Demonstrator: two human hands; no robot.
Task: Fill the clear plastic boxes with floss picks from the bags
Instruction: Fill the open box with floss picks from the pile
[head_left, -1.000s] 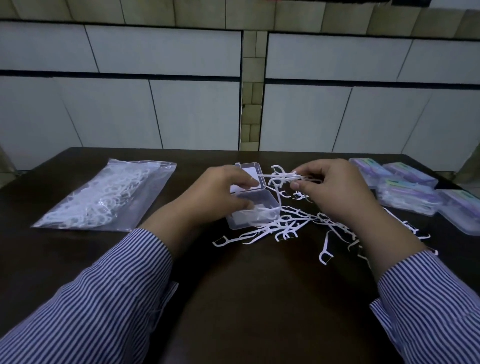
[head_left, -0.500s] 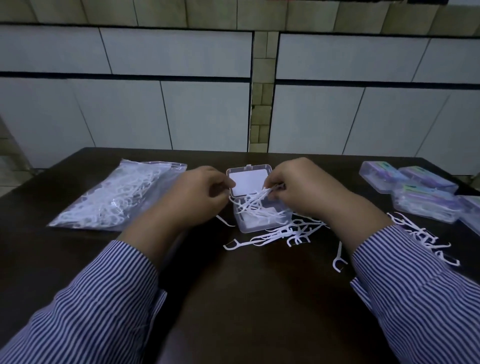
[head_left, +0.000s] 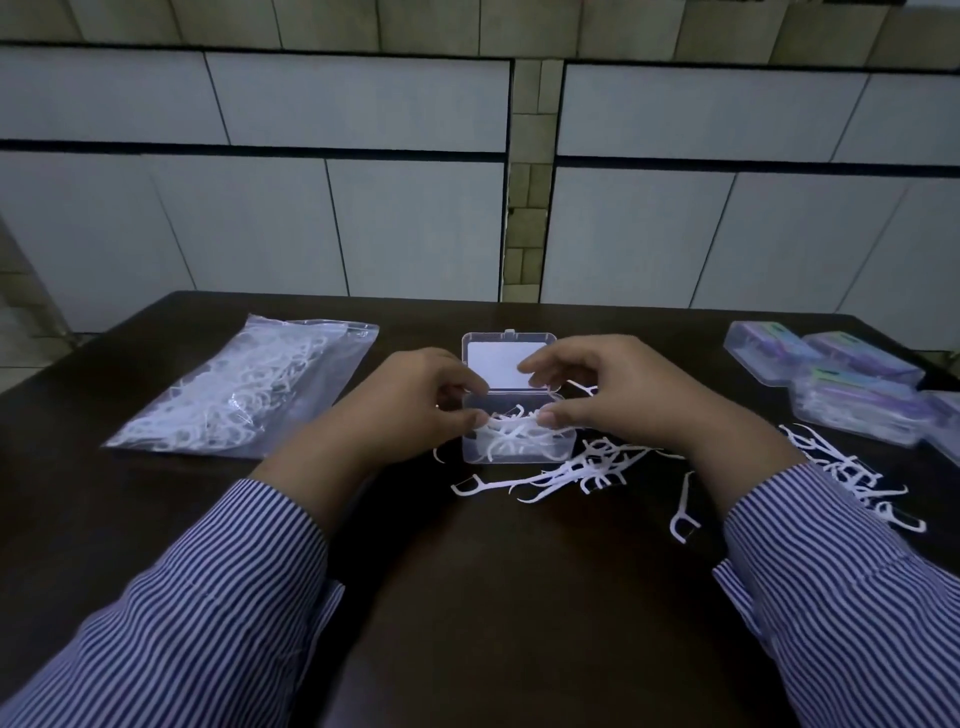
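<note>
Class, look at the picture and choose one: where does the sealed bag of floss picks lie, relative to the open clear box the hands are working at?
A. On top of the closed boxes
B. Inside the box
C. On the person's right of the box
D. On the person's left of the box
D: the bag of floss picks lies flat on the table to the left of the open clear box, while the closed boxes sit on the right.

The clear plastic box (head_left: 517, 447) stands open in the middle of the table, its lid (head_left: 506, 364) tilted back, and white floss picks (head_left: 511, 434) lie tangled inside. More loose picks (head_left: 576, 473) are scattered just beside it, to the right. The bag (head_left: 244, 389), seemingly sealed, lies flat on the left, full of picks.
</note>
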